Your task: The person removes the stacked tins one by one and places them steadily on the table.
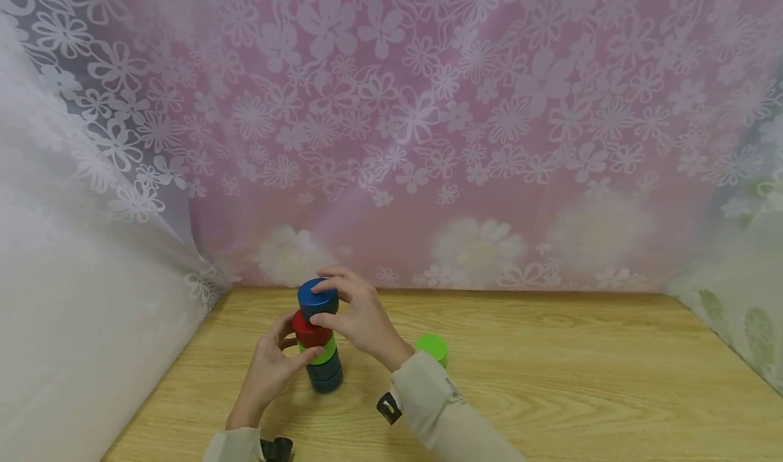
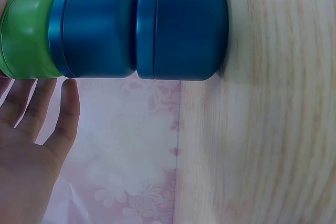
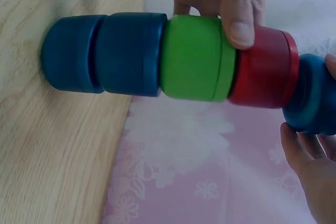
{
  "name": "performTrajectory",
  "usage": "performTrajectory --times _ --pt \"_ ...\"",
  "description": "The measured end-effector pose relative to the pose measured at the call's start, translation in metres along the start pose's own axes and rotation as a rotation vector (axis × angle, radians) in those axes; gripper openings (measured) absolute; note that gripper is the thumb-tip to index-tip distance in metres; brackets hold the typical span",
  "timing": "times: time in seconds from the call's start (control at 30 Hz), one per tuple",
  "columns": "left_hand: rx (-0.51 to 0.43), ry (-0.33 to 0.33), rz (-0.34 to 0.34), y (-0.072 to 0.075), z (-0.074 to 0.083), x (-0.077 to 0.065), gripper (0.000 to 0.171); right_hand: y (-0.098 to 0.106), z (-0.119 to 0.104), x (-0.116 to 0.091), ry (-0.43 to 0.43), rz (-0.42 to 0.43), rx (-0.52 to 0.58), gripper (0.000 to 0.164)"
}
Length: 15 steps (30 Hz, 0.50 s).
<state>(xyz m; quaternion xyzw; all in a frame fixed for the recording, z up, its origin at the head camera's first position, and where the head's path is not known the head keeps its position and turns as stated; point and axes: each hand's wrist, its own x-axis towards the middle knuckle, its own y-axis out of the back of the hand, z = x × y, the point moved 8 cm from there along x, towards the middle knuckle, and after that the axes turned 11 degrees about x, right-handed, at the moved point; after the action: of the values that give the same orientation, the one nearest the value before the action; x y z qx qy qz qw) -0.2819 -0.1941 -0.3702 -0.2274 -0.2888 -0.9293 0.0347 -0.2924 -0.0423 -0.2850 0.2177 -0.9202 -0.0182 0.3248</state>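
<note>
A stack of small round lidded tins stands on the table. Two dark blue tins (image 2: 181, 29) form its base, with a green tin (image 3: 191, 59) above them and a red tin (image 3: 265, 69) over that. My left hand (image 1: 269, 367) holds the stack at the green and red tins, its thumb over their seam in the right wrist view. At the top, my right hand (image 1: 367, 323) grips another blue tin (image 1: 316, 304) between thumb and fingers. That tin is slightly tilted in the right wrist view, its base right at the red lid.
A second green tin (image 1: 431, 346) sits on the wooden table (image 1: 550, 367), just beyond the right forearm. A pink flowered cloth (image 1: 391, 143) hangs behind the table, and pale cloth flanks both sides. Black straps (image 1: 389, 407) show by the wrists.
</note>
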Motion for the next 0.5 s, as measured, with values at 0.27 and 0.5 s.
performTrajectory --times 0.27,0.5 --pt "0.008 0.017 0.003 0.0 -0.001 0.001 0.063 0.012 -0.003 -0.005 0.018 0.025 -0.023 0.033" --pt "0.004 0.032 0.009 0.0 -0.002 0.0 0.063 0.015 -0.01 -0.013 0.098 -0.01 -0.104 0.033"
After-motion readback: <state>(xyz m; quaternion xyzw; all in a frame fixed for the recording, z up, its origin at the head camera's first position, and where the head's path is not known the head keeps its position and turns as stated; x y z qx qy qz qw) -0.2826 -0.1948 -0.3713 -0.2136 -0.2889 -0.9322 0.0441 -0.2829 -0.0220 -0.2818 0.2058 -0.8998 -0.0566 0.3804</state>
